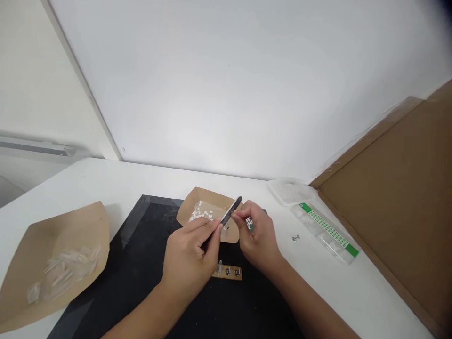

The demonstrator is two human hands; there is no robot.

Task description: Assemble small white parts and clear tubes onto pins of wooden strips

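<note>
A slim black strip (231,211) with a pale edge slants upward over the paper tray, its lower end pinched between the thumb and fingers of my left hand (192,247). My right hand (257,235) is closed in a pinch, fingertips touching the strip's side; whatever small thing they may grip is hidden. Behind the right fingers shows part of a green and white piece (250,223). Under my hands, a small brown block (233,272) with metal fittings and a clear upright piece lies on the black mat (226,306); my left hand partly covers it.
A brown paper tray (196,197) holds small white pieces. At the left, a larger paper tray (77,219) contains clear plastic pieces. On the right lie small metal parts (295,238), a clear case with a green label (328,230) and a whitish lid (289,192), beside a cardboard panel (391,188).
</note>
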